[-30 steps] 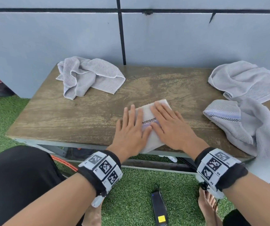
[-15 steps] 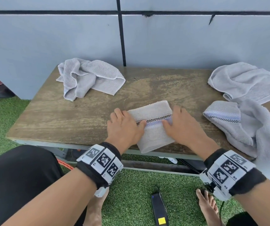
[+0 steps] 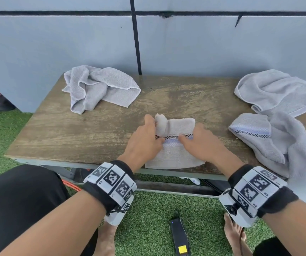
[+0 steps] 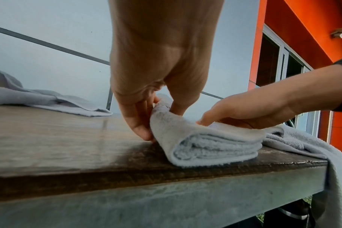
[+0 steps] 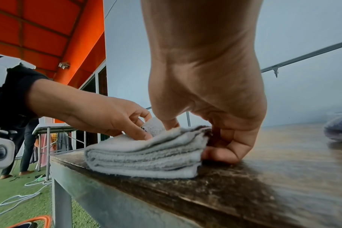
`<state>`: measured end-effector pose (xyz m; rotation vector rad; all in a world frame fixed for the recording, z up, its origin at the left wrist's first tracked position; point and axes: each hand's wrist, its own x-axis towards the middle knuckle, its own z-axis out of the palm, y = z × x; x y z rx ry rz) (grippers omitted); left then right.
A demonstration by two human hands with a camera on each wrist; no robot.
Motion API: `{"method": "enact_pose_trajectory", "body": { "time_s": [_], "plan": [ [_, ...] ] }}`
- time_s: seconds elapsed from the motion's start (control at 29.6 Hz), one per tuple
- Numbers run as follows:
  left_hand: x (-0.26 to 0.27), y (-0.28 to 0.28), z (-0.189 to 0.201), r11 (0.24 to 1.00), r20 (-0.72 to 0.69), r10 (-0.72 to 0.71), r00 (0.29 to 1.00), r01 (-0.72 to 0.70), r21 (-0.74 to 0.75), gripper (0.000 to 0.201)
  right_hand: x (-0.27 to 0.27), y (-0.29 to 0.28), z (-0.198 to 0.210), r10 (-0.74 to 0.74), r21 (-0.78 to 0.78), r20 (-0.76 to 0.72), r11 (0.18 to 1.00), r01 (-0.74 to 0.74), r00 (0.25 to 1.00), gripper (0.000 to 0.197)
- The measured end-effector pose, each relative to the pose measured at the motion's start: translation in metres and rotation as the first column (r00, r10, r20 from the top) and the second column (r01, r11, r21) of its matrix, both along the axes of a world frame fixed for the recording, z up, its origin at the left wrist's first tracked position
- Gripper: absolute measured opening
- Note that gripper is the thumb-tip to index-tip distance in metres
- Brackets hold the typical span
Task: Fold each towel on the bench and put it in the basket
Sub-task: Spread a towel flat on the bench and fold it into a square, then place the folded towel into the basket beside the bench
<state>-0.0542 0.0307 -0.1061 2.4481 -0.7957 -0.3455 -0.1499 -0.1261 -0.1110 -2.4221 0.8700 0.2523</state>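
Observation:
A small folded pale towel with a checked stripe lies at the front edge of the wooden bench. My left hand grips its left edge, and the far left corner is curled up. My right hand holds the right edge. In the left wrist view my left hand pinches the towel between thumb and fingers. From the right wrist, my right hand has its fingers curled under the towel's layered edge, thumb on top. No basket is in view.
Three crumpled grey towels lie on the bench: one at the back left, one at the back right, one with a stripe hanging off the right front. A black device and bare feet are on the grass below.
My hands went from pressing flat on the towel to gripping its left and right edges. The left hand has now raised the far left corner.

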Motion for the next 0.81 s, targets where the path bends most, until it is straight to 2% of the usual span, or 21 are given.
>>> {"method": "enact_pose_trajectory", "body": {
  "time_s": [0.13,0.27,0.4,0.47,0.61,0.71,0.81],
  "plan": [
    [0.003,0.002,0.001,0.982,-0.086,0.036,0.996,-0.052,-0.182,0.049,0.003,-0.002,0.002,-0.027,0.081,0.069,0.997,0.021,0.997,0.061],
    [0.008,0.004,0.006,0.943,-0.110,0.035,0.993,-0.070,-0.324,0.029,0.007,0.000,0.013,-0.150,0.340,0.190,0.937,0.079,0.970,0.025],
    [0.008,0.009,0.014,0.908,-0.118,0.004,0.993,-0.053,-0.416,0.039,0.014,0.005,0.028,-0.255,0.502,0.233,0.858,0.108,0.939,0.008],
    [0.010,0.012,0.020,0.901,-0.093,-0.001,0.996,-0.039,-0.431,0.042,0.021,0.008,0.034,-0.309,0.577,0.289,0.812,0.093,0.906,0.011],
    [0.022,0.028,0.047,0.884,-0.032,0.050,0.998,-0.059,-0.465,0.033,0.036,0.021,0.046,-0.317,0.592,0.469,0.805,-0.027,0.824,0.030],
    [0.041,0.059,0.091,0.876,0.040,0.103,0.994,-0.072,-0.476,0.028,0.044,0.039,0.062,-0.180,0.460,0.661,0.864,-0.205,0.728,0.042],
    [0.056,0.104,0.152,0.884,0.166,0.122,0.979,-0.031,-0.467,0.041,0.055,0.067,0.097,-0.029,0.357,0.766,0.850,-0.387,0.643,0.046]
  ]
}}
